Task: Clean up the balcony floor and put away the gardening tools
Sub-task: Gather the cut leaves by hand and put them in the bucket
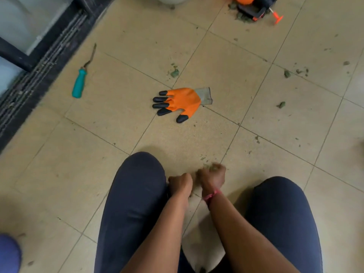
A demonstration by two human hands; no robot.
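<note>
Your right hand point(212, 175) is down at the floor point(94, 154) between your knees point(137, 174), fingers curled round a small clump of soil point(212, 167). It is blurred, so the grip itself is hard to read. A pink band point(210, 196) circles that wrist. Your left hand point(180, 184) sits just beside it, closed into a fist. You cannot tell whether it holds anything. Under both forearms lies a pale white thing point(202, 245), partly hidden; what it is does not show.

Ahead of your hands, near the middle of the floor, an orange glove point(182, 102) with black fingertips lies flat, fingers pointing toward the door track point(39, 71) that runs along the floor's left edge. A teal-handled tool point(79, 83) lies near that track, well apart from the glove, its thin dark blade pointing away from you.

Loose soil crumbs point(287, 73) are scattered over the tiles toward the right side, with one clump point(174, 72) just beyond the glove. At the far edge, toward the right corner, an orange-and-black tool point(256, 8) sits in a patch of soil, and the base of a white pot point(171, 0) shows to its left. A blue thing point(7, 253) is cut off at the near left corner.
</note>
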